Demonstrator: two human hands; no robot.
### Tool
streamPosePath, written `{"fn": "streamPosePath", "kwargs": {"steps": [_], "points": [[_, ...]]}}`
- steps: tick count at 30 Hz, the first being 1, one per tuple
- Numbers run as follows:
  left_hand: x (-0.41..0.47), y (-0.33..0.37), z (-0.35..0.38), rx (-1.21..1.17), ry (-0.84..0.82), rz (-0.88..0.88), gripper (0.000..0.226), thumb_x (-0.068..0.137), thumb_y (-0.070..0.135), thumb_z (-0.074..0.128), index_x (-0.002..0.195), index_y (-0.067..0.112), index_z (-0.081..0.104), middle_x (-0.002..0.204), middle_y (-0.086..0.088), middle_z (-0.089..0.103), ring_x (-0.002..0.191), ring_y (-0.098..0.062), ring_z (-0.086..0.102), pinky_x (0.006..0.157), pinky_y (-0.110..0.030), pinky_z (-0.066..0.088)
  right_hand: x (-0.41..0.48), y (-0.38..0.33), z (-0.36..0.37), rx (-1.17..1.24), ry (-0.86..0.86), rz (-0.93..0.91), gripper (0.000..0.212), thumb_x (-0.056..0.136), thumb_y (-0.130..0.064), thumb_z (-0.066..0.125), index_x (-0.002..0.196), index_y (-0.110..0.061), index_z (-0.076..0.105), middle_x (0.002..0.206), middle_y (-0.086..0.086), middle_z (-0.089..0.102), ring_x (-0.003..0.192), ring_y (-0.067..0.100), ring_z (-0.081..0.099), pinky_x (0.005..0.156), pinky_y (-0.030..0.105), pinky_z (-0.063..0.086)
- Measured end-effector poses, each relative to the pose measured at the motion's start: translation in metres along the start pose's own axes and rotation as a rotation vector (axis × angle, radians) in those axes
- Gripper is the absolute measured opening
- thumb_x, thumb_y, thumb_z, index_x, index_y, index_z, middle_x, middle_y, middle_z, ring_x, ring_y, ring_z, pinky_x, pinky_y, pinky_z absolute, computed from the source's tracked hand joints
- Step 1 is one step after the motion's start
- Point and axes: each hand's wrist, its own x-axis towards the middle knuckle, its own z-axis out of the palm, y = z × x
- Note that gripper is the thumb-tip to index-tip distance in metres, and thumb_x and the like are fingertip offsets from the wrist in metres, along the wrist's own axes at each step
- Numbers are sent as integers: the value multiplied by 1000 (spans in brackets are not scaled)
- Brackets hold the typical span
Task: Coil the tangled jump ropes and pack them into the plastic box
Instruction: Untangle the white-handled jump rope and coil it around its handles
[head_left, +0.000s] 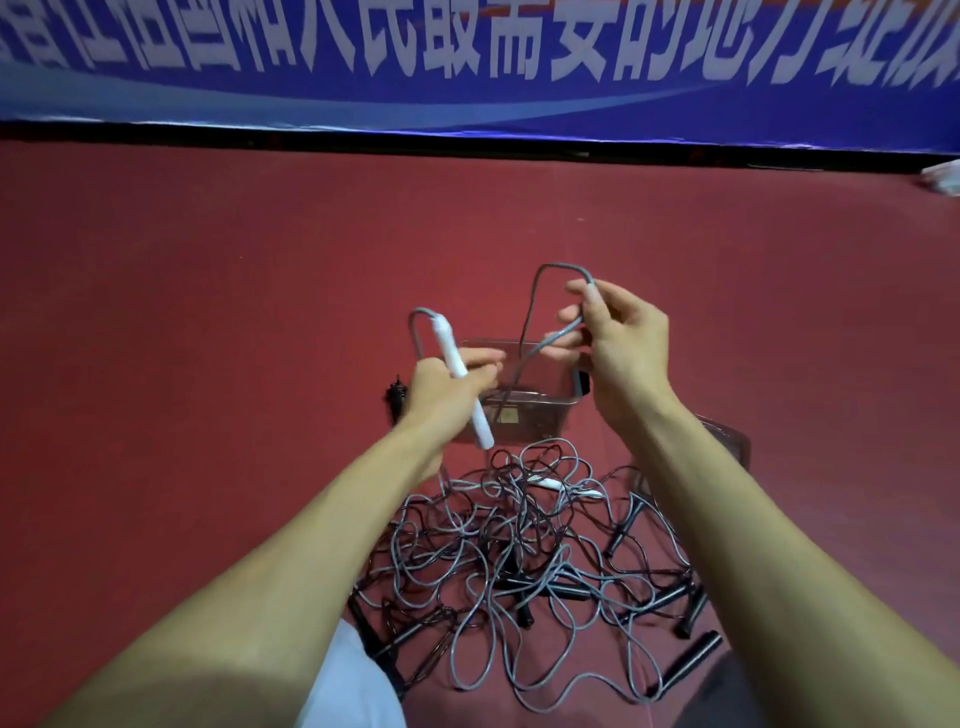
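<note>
My left hand (447, 387) grips a white jump-rope handle (465, 384), tilted, with grey cord looping out of its top end. My right hand (615, 338) pinches the same grey cord (535, 306), which arches up above the fingers and drops toward the clear plastic box (540, 410) standing on the floor between and behind my hands. Below my forearms lies a tangled pile of grey and black jump ropes (519, 561) with several black handles and a white handle (550, 484) in it.
Red floor (208, 312) spreads all around. A blue banner with white characters (467, 62) lines the far wall. A small black object (397, 397) lies left of the box. A clear lid (727, 441) shows behind my right forearm. White cloth covers my knee (348, 680).
</note>
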Motion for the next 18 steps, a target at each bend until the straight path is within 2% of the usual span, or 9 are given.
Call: {"fn": "streamPosePath", "kwargs": {"steps": [2, 4, 7, 9, 11, 14, 18], "points": [[-3, -3, 5, 189, -142, 33, 24, 91, 4, 60, 98, 24, 72, 92, 5, 72, 78, -6, 67, 72, -19, 54, -1, -9, -3, 98, -1, 3, 19, 102, -10, 46, 93, -7, 63, 69, 5, 54, 42, 8, 55, 47, 23, 55], [-3, -7, 10, 305, -247, 35, 25, 89, 12, 64, 103, 31, 71, 95, 3, 72, 78, -11, 66, 84, -30, 54, 1, -13, -8, 187, 27, 39, 20, 102, -10, 46, 92, -7, 62, 70, 5, 54, 42, 7, 53, 49, 23, 55], [-5, -8, 17, 404, -238, 78, 13, 93, 16, 63, 99, 26, 68, 85, -11, 70, 72, -18, 59, 79, -35, 52, 3, -15, -13, 293, 102, 149, 19, 102, -8, 44, 94, -2, 60, 73, 8, 56, 43, 10, 56, 51, 24, 56], [-7, -7, 22, 437, -207, 114, 6, 94, 16, 62, 89, 18, 63, 76, -7, 69, 66, -18, 60, 71, -34, 52, 4, -13, -14, 333, 142, 241, 18, 102, -6, 43, 99, 4, 57, 77, 12, 58, 50, 15, 61, 51, 24, 57], [-9, -5, 27, 369, -199, 103, 14, 96, 15, 60, 82, 11, 58, 70, -5, 66, 63, -21, 66, 69, -35, 55, 5, -11, -16, 349, 152, 281, 17, 102, -6, 44, 99, 6, 56, 78, 15, 59, 51, 16, 63, 49, 22, 56], [-12, 0, 32, 234, -175, 92, 17, 97, 12, 58, 81, 10, 52, 68, -9, 64, 62, -28, 68, 65, -41, 57, 10, -4, -21, 208, 147, 248, 18, 101, -11, 48, 90, 2, 55, 74, 13, 58, 42, 12, 61, 44, 23, 53], [-12, 8, 31, 80, -98, 62, 19, 97, 10, 56, 79, 7, 55, 60, -8, 62, 48, -21, 66, 47, -28, 53, 13, 7, -27, -157, 148, 235, 30, 99, -29, 54, 85, -4, 60, 71, 8, 64, 43, 13, 59, 42, 27, 51]]}}
